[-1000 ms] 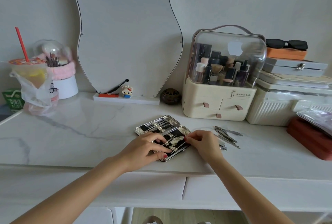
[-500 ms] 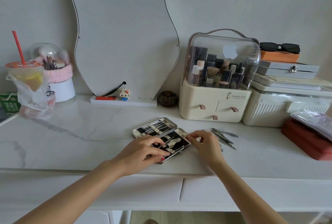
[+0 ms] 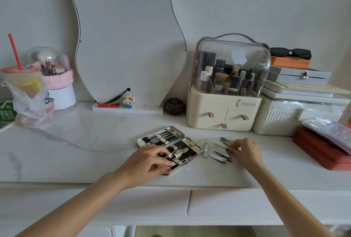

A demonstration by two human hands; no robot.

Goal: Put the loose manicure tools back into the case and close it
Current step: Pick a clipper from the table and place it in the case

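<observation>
A white marble-look tabletop (image 3: pixel 79 141) is seen. An open manicure case (image 3: pixel 191 146) is laid at centre; loose tools (image 3: pixel 218 156) at 3 o'clock, a cosmetics organiser (image 3: pixel 224 115) at 1 o'clock, a mirror base (image 3: pixel 148 110) at 12 o'clock.

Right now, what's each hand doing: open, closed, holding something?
Left hand: open, fingers resting flat on the open manicure case.
Right hand: fingertips curled at the loose tools; whether it pinches one cannot be told.

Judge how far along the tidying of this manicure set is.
Done: several tools sit strapped in the open case. In hand: left hand rests on the case; right hand reaches the loose tools. Left: stow those, then close the case.
</observation>
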